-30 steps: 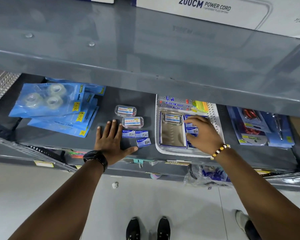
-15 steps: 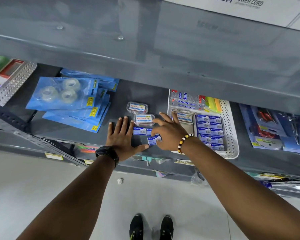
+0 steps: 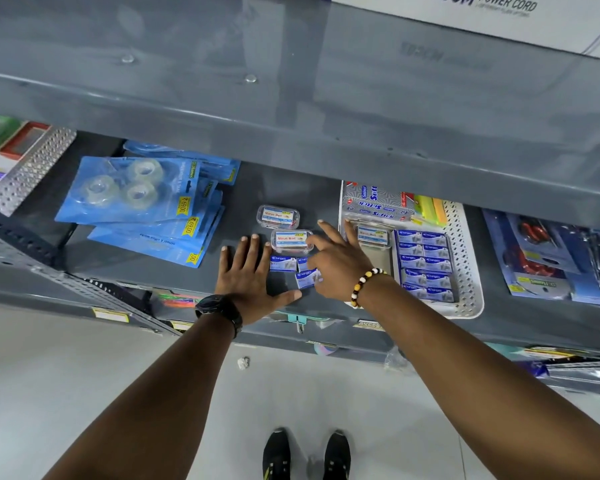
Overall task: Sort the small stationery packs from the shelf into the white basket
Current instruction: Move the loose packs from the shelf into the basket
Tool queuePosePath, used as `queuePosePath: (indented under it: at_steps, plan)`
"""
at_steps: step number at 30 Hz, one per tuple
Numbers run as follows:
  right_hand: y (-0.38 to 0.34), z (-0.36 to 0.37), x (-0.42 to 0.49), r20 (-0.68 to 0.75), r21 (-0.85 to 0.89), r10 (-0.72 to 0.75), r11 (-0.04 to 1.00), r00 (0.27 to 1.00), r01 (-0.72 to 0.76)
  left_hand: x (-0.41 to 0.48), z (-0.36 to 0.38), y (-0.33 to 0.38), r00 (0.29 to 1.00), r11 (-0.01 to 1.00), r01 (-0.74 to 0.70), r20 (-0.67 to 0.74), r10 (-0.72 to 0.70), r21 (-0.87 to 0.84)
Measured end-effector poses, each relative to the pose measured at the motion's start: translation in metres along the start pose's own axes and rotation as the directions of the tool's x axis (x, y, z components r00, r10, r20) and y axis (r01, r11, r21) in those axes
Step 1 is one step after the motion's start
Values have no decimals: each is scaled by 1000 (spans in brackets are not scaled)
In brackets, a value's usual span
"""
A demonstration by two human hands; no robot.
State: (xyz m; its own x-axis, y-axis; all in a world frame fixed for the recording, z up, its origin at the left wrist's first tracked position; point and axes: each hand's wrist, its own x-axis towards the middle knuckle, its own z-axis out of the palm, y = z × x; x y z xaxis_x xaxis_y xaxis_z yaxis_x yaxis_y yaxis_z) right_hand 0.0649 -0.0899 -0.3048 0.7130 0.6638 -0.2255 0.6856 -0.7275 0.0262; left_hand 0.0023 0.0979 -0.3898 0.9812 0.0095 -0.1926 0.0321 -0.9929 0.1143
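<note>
Three small blue staple packs (image 3: 283, 263) lie on the grey shelf (image 3: 160, 268) between my hands. My left hand (image 3: 248, 277) rests flat on the shelf just left of them, fingers spread, holding nothing. My right hand (image 3: 336, 261) hovers over the rightmost packs, fingers spread, its fingertips touching a clear pin box (image 3: 291, 240); it partly hides two packs. A second clear pin box (image 3: 278, 215) lies behind. The white basket (image 3: 465, 271) to the right holds several blue staple packs (image 3: 425, 261), a clear pin box (image 3: 371, 235) and a silver pack.
Blue tape blister packs (image 3: 136, 199) are stacked on the shelf at the left. Blue packs with scissors (image 3: 548, 258) lie right of the basket. A grey upper shelf (image 3: 291, 98) overhangs the back. A perforated metal upright (image 3: 28, 171) is at far left.
My right hand left the basket and moved left across its rim to the loose packs and the clear pin box. My left hand stayed flat on the shelf.
</note>
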Motion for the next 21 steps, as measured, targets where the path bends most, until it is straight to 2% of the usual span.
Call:
queuePosePath:
  at_steps: [7, 13, 16, 21]
  plan:
    - [14, -12, -27, -262, 192, 126, 978, 957, -76, 0, 4, -1, 998, 1000, -19, -57, 18, -18]
    - [65, -14, -72, -386, 226, 266, 956, 883, -189, 0, 10, -2, 997, 999, 3, -74, -6, -41]
    - [98, -3, -96, -358, 267, 327, 933, 874, -240, 1, 6, -1, 999, 1000, 17, -45, -18, -23]
    - [132, 16, -126, -177, 253, 377, 910, 909, -328, 0, 2, 1, 999, 1000, 26, -36, -26, -15]
